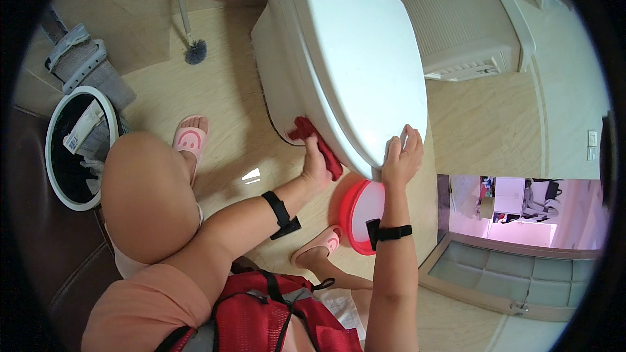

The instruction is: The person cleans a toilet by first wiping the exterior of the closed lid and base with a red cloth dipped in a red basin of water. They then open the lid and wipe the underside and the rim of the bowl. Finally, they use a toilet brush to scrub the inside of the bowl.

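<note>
My left hand (316,166) grips a dark red cloth (326,154) and presses it against the outer side of the toilet bowl (279,73), under the rim. Part of the cloth hides behind my fingers. My right hand (403,157) rests with spread fingers on the front end of the white toilet lid (362,49), which is down. Below the front of the bowl, between my forearms, a red basin (346,210) with whitish contents stands on the floor. Its right side is partly covered by my right wrist.
A toilet brush (196,52) leans against the tiled wall at upper left. Beside my left knee stands a white-rimmed waste bin (49,146) with refuse inside, near a grey mop bucket (105,76). A ribbed white cabinet (455,14) adjoins the toilet. A glass-paned door (503,274) is at right.
</note>
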A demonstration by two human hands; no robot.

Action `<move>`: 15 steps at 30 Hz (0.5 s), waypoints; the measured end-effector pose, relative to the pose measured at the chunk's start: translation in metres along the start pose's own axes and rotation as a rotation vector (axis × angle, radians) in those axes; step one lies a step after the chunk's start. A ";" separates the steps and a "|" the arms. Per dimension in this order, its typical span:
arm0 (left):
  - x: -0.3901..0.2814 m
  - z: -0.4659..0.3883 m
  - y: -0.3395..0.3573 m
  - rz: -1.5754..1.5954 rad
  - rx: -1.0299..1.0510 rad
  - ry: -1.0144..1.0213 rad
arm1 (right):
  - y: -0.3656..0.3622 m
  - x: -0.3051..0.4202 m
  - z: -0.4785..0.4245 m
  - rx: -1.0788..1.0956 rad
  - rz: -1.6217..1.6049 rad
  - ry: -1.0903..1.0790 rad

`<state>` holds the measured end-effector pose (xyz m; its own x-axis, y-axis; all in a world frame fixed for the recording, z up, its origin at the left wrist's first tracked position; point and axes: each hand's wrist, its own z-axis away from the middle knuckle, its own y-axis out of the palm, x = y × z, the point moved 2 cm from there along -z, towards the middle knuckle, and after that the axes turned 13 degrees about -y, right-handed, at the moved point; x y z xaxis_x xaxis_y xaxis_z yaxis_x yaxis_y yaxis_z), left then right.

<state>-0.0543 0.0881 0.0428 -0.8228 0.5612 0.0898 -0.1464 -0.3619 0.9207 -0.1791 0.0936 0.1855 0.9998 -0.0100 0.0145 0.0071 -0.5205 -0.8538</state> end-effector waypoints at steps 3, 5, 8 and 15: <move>0.014 0.023 0.018 0.041 -0.071 -0.027 | 0.002 -0.006 0.002 0.020 -0.022 0.021; 0.010 0.021 0.018 0.029 -0.097 -0.016 | 0.001 -0.005 0.000 0.019 -0.043 0.015; -0.011 0.018 0.024 0.001 -0.181 0.006 | -0.001 -0.004 0.001 0.017 -0.030 0.007; -0.114 -0.057 0.006 -0.150 -0.047 -0.042 | -0.001 -0.003 0.006 0.034 -0.017 -0.012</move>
<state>0.0070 -0.0203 0.0170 -0.7663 0.6418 -0.0309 -0.2925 -0.3056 0.9061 -0.1816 0.0988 0.1834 0.9997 0.0089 0.0232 0.0246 -0.4908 -0.8709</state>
